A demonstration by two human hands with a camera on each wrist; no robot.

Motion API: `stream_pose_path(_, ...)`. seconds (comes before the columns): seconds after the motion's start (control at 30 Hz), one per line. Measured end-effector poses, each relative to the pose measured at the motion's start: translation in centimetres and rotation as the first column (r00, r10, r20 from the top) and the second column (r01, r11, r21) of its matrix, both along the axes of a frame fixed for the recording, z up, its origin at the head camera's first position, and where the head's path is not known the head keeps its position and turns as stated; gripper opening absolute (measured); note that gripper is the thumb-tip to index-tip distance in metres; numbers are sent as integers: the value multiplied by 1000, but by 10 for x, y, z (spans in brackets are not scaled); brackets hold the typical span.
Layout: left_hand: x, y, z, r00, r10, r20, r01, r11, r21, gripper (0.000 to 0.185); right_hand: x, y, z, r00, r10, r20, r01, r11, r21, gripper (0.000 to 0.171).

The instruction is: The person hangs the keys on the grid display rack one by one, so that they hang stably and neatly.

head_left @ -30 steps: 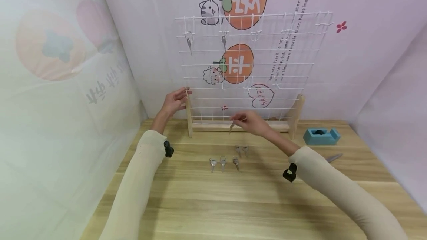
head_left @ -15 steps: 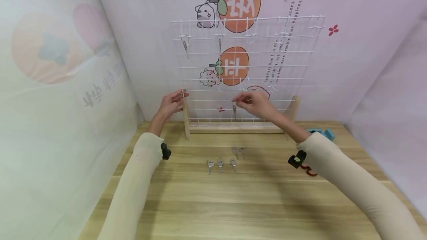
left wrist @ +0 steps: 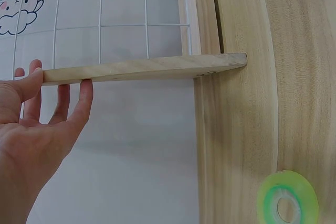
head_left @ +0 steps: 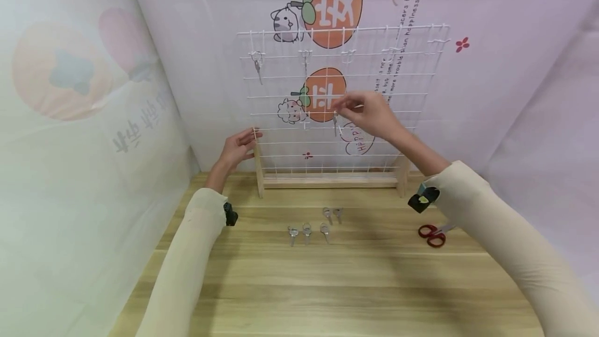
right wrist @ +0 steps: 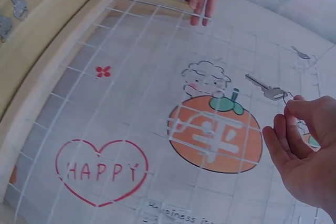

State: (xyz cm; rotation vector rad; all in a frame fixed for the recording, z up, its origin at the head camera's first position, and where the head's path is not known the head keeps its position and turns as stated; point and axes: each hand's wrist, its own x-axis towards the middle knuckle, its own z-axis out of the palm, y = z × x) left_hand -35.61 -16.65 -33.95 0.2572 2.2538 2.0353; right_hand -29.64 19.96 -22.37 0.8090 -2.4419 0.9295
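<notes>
A white wire grid rack with a wooden stand [head_left: 327, 183] rises at the back of the table. My left hand [head_left: 238, 150] grips its left wooden upright [left wrist: 147, 69], thumb on one face and fingertips on the other in the left wrist view. My right hand [head_left: 372, 113] pinches a silver key [right wrist: 270, 93] by its small ring; the key dangles before the middle of the grid, below the upper row of hooks. One key [head_left: 258, 70] hangs at the upper left hook, and another key [head_left: 305, 66] from the hook beside it.
Several keys [head_left: 307, 232] with rings lie on the wooden table in front of the rack. Red-handled scissors [head_left: 435, 235] lie to the right, partly under the right sleeve. A green ring-shaped roll [left wrist: 287, 203] shows in the left wrist view.
My right hand has risen with the key from near the rack's base to the middle of the grid. The left hand stays on the upright. The scissors' handles have come into view.
</notes>
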Motion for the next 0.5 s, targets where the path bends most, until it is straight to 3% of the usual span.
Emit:
stream_pose_path(0.2, -1, -1, -1, 1000, -9, -5, 9, 1000, -7, 52, 2, 2, 26, 998, -45, -50, 43, 998, -43, 16)
stream_pose_path(0.43, -17, -4, -20, 999, 8, -43, -9, 1000, -28, 51, 3, 5, 55, 987, -151, -64, 141, 980, -138, 20)
stream_pose_path(0.5, -17, -4, -20, 998, 12, -54, -14, 999, -43, 50, 4, 4, 61, 981, -183, -68, 169, 970, -176, 21)
